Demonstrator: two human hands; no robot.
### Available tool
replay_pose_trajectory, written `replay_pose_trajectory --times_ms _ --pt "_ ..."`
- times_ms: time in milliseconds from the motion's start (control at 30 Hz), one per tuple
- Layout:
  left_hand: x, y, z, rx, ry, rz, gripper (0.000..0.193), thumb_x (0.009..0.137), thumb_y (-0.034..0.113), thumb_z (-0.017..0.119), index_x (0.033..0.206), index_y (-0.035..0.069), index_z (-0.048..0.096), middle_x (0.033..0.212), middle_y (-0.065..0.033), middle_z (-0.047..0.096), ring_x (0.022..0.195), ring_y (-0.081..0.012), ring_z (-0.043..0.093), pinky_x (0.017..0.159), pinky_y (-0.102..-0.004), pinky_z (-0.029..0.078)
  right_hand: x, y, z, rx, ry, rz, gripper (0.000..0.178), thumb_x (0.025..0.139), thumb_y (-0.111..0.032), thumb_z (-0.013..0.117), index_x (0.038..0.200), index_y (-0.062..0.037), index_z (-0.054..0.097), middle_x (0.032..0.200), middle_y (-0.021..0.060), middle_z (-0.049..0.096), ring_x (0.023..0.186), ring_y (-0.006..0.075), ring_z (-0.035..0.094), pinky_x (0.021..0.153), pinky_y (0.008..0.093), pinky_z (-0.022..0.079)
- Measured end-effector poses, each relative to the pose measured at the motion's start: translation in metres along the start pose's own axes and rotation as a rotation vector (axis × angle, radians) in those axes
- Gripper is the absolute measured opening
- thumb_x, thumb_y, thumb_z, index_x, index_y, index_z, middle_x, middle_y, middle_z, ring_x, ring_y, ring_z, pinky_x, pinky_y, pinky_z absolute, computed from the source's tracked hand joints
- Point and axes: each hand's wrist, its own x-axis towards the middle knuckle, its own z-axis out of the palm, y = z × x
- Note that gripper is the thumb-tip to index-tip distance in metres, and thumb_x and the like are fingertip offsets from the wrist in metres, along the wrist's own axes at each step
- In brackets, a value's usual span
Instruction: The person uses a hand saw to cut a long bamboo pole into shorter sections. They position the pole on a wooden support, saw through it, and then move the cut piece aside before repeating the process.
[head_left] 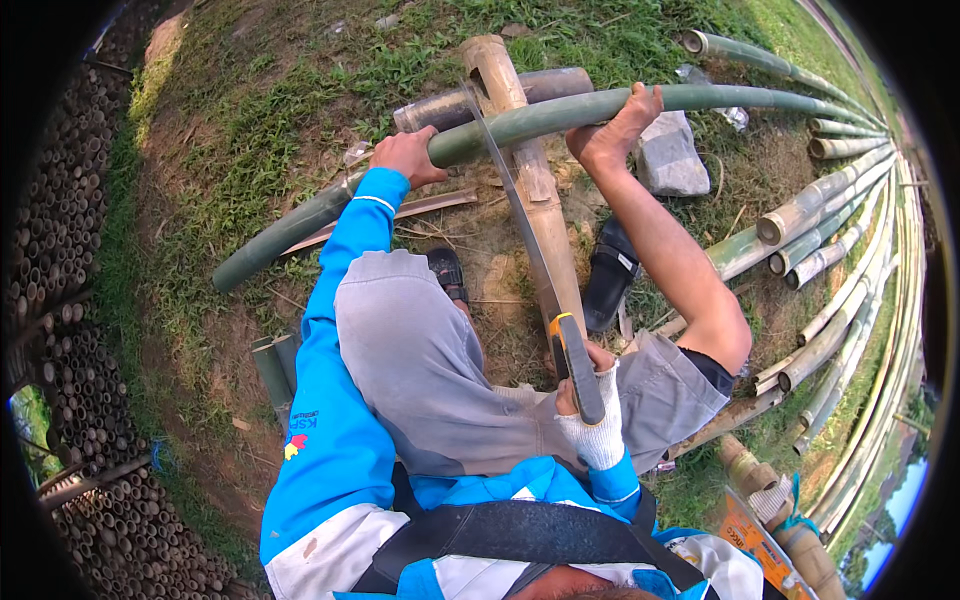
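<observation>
A long green bamboo pole (530, 121) lies across a brown bamboo support (545, 215). My left hand (408, 157), in a blue sleeve, is closed around the pole left of the support. My right hand (592, 385), in a white glove with bare fingertips, grips the handle of a hand saw (525, 232). The saw's long blade runs up and away from me, crossing the pole just right of my left hand. Whether its teeth are in the bamboo I cannot tell. My bare right foot (608, 132) presses on the pole right of the blade.
A dark bamboo crosspiece (550, 86) passes the support's far end. Right of it sit a grey stone block (673, 155) and an unworn black sandal (610, 275). Several bamboo poles (825, 200) lie at the right. Stacked bamboo (75, 230) lines the left; an orange-labelled box (752, 530) stands lower right.
</observation>
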Motion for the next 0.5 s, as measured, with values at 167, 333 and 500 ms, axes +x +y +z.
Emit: replay_pose_trajectory --times_ms 167,333,500 --pt "-0.005 0.003 -0.007 -0.006 0.066 -0.023 0.079 0.070 0.052 0.085 0.140 0.022 0.064 0.112 -0.0201 0.078 0.104 -0.0416 0.075 0.097 -0.0533 0.058 0.190 0.032 0.074 0.236 0.067 -0.116 0.063 0.084 0.005 0.069 0.142 -0.0022 0.049 0.124 0.0143 0.059 0.114 0.0229 0.061 0.101 0.0349 0.051" --pt "0.004 0.006 -0.008 -0.022 0.057 0.044 0.078 0.070 0.051 0.085 0.140 0.022 0.065 0.112 -0.0206 0.078 0.105 -0.0421 0.074 0.097 -0.0547 0.058 0.234 0.029 0.087 0.224 0.117 -0.210 0.065 0.082 0.005 0.072 0.142 -0.0045 0.048 0.120 0.0129 0.060 0.109 0.0215 0.061 0.099 0.0348 0.051" --pt "-0.007 -0.012 -0.006 -0.034 0.071 0.022 0.077 0.071 0.047 0.085 0.140 0.019 0.064 0.112 -0.0199 0.078 0.105 -0.0429 0.074 0.097 -0.0540 0.058 0.044 0.022 0.027 0.167 -0.021 0.034 0.063 0.085 0.003 0.062 0.146 0.0011 0.045 0.134 0.0181 0.056 0.122 0.0283 0.061 0.107 0.0373 0.047"
